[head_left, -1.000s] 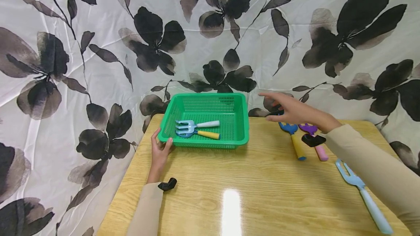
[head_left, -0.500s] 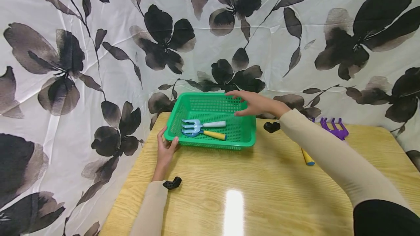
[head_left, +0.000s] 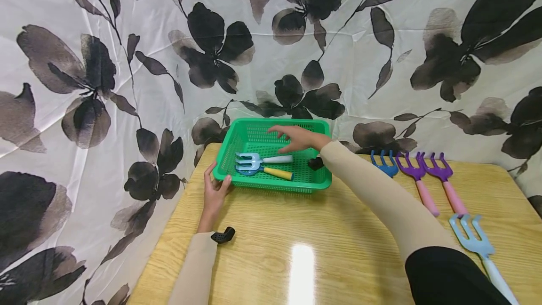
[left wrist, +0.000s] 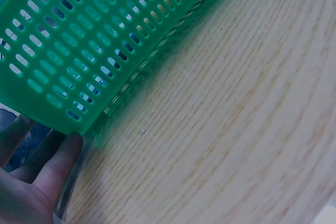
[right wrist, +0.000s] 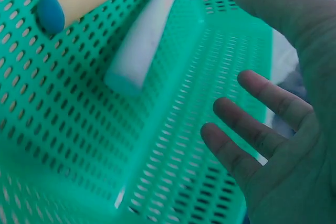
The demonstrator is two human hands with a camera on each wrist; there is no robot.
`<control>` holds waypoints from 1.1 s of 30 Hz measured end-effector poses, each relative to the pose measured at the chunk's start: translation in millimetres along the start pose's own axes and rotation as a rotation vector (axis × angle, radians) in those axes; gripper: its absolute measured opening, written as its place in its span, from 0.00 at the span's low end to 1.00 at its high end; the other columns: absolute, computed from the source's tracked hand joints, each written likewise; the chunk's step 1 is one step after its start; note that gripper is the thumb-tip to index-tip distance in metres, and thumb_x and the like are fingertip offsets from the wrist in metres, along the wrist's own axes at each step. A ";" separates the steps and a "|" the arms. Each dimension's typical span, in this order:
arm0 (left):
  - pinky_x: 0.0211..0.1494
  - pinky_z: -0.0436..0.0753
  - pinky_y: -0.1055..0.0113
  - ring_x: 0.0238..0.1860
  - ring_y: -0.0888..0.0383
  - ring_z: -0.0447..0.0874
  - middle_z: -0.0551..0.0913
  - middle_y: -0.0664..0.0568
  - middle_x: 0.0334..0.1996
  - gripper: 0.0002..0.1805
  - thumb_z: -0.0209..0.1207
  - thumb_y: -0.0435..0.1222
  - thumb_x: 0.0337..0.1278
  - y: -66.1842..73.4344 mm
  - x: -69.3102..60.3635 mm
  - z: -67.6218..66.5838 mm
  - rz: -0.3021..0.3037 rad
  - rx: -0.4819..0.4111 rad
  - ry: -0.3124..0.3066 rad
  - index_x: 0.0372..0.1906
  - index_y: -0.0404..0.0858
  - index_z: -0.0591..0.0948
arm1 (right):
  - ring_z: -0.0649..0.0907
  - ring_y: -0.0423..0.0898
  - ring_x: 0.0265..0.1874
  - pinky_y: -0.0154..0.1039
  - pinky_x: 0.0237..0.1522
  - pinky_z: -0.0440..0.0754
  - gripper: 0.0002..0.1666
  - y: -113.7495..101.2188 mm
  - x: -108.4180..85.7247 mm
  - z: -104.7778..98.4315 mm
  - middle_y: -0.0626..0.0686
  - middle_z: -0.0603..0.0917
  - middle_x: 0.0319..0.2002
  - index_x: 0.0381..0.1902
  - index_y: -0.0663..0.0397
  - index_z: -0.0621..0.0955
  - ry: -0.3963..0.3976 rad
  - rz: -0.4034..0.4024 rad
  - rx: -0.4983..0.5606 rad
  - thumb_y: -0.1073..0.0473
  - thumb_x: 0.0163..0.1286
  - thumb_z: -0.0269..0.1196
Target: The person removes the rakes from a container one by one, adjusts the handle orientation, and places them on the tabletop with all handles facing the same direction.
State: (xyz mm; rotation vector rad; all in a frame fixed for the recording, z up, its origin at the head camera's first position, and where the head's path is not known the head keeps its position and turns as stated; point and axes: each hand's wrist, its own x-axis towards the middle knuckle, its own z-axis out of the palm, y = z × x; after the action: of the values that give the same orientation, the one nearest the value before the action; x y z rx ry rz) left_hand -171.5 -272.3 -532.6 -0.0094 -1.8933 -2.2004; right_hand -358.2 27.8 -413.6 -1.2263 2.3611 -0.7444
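Observation:
A green plastic basket (head_left: 271,186) stands at the back of the table. Inside it lie a light blue garden fork with a pale handle (head_left: 277,159) and a blue garden tool with a yellow handle (head_left: 278,173), its head partly covered by the light blue fork. My left hand (head_left: 215,196) grips the basket's near left corner, thumb on the front side and fingers on the left side. Over the basket's inside hovers my right hand (head_left: 298,138), fingers spread and nothing held. In the right wrist view its fingers are apart from both handles (right wrist: 139,45).
On the wooden table (head_left: 262,248) to the right lie a blue fork (head_left: 386,166), partly behind the right sleeve, two purple forks with pink handles (head_left: 427,199) (head_left: 455,197), and a light blue fork (head_left: 476,244). A flowered cloth (head_left: 254,74) hangs behind the table.
My right hand has moved left from beside the basket to above its inside. The view has turned slightly right. My left hand stays at the corner.

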 end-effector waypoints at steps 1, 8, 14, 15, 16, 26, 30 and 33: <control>0.66 0.67 0.30 0.69 0.32 0.68 0.66 0.28 0.72 0.40 0.58 0.29 0.74 1.2 0.0 1.3 -0.001 -0.004 -0.001 0.81 0.42 0.50 | 0.75 0.68 0.65 0.61 0.63 0.75 0.47 1.4 3.3 2.7 0.67 0.70 0.71 0.81 0.46 0.59 -0.013 0.011 0.000 0.56 0.72 0.70; 0.66 0.68 0.32 0.69 0.32 0.69 0.67 0.28 0.72 0.40 0.56 0.29 0.75 -13.9 6.5 4.8 -0.003 0.013 0.001 0.82 0.45 0.49 | 0.78 0.63 0.61 0.59 0.61 0.76 0.45 15.9 21.6 22.2 0.64 0.73 0.69 0.81 0.42 0.61 -0.096 0.097 -0.052 0.54 0.72 0.69; 0.64 0.73 0.35 0.67 0.37 0.73 0.70 0.32 0.70 0.39 0.58 0.32 0.75 -19.8 7.1 5.4 0.025 0.036 0.027 0.81 0.49 0.53 | 0.79 0.60 0.60 0.59 0.61 0.77 0.38 19.5 29.0 34.4 0.63 0.77 0.64 0.76 0.45 0.68 -0.124 0.126 -0.024 0.57 0.73 0.68; 0.64 0.73 0.34 0.66 0.37 0.73 0.70 0.32 0.70 0.39 0.59 0.33 0.75 -20.1 6.6 4.9 0.028 0.035 0.028 0.81 0.50 0.53 | 0.79 0.61 0.61 0.59 0.61 0.77 0.36 19.1 29.8 36.5 0.62 0.78 0.63 0.75 0.46 0.69 -0.127 0.130 -0.019 0.57 0.73 0.68; 0.64 0.73 0.34 0.66 0.37 0.73 0.70 0.32 0.70 0.39 0.59 0.33 0.75 -20.2 6.0 4.4 0.030 0.036 0.030 0.80 0.50 0.54 | 0.78 0.61 0.62 0.59 0.61 0.76 0.35 18.5 30.5 38.4 0.63 0.79 0.62 0.75 0.46 0.70 -0.129 0.132 -0.016 0.58 0.73 0.68; 0.65 0.72 0.34 0.70 0.34 0.69 0.68 0.33 0.72 0.38 0.58 0.35 0.75 -19.9 4.2 -2.4 0.032 0.065 0.020 0.80 0.50 0.53 | 0.81 0.55 0.53 0.51 0.51 0.82 0.24 16.5 41.9 55.4 0.61 0.82 0.56 0.65 0.45 0.78 -0.114 0.111 -0.028 0.59 0.73 0.68; 0.65 0.71 0.34 0.70 0.36 0.70 0.68 0.35 0.72 0.38 0.58 0.34 0.75 -19.5 5.8 -3.1 0.036 0.056 0.020 0.80 0.50 0.53 | 0.81 0.54 0.52 0.49 0.49 0.82 0.21 16.1 44.4 56.0 0.60 0.82 0.55 0.61 0.45 0.81 -0.103 0.118 -0.027 0.60 0.72 0.69; 0.64 0.71 0.33 0.69 0.36 0.70 0.69 0.35 0.72 0.38 0.59 0.34 0.75 -19.5 6.8 -3.4 0.040 0.046 0.020 0.80 0.50 0.53 | 0.81 0.52 0.49 0.47 0.47 0.82 0.19 16.9 45.6 55.8 0.57 0.83 0.52 0.59 0.46 0.82 -0.094 0.123 -0.024 0.61 0.72 0.69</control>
State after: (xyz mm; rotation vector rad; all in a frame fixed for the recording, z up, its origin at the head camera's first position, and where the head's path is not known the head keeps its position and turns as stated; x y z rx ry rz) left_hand -181.2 -274.2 -551.1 -0.0170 -1.9147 -2.1227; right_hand -363.4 -17.6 -471.8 -1.0892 2.3506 -0.6068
